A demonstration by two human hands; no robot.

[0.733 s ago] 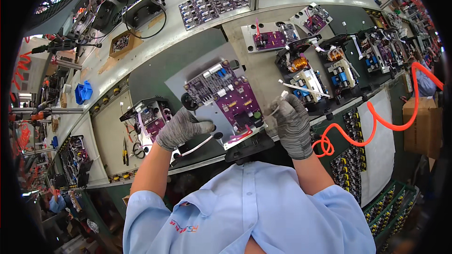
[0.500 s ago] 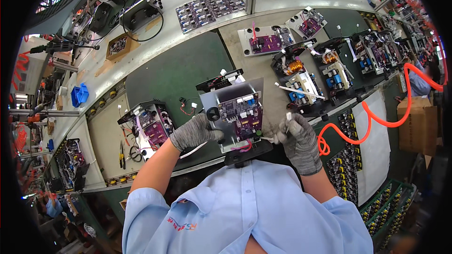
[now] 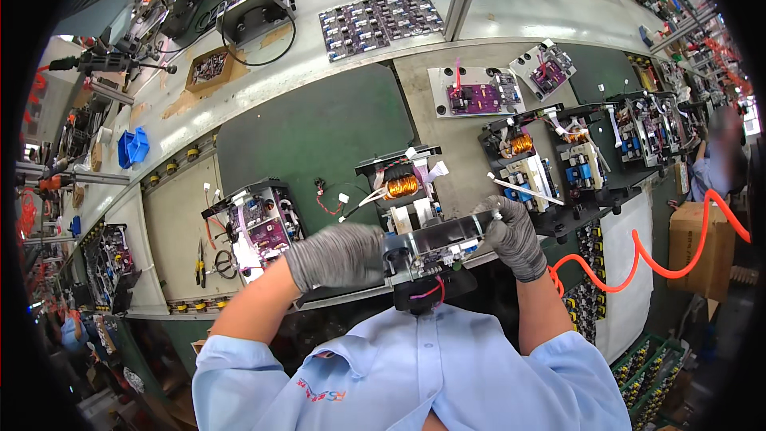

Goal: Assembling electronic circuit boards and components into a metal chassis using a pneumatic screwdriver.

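In front of my chest a metal plate (image 3: 447,237) stands tipped up nearly edge-on, its circuit board (image 3: 440,258) facing me. My left hand (image 3: 339,257), in a grey glove and slightly blurred, is closed at the plate's left end. At its right end my gloved right hand (image 3: 516,241) has its fingers pinched, with a small white connector (image 3: 496,214) showing at the tips. Whether those fingers also grip the plate is hard to make out. Just beyond the plate lies an open black unit with a copper coil (image 3: 401,186), and white and red wires beside it.
On the left sit another open unit (image 3: 263,227), pliers (image 3: 201,262) and scissors (image 3: 224,262). Several open units with a coil (image 3: 522,144) line the right side. Board-bearing plates (image 3: 477,96) lie behind them. An orange coiled hose (image 3: 630,275) hangs at the right.
The plate has tipped from lying face-up to nearly edge-on, uncovering the coil beneath. My left hand moved slightly right, and my right hand came up to the plate's right end.
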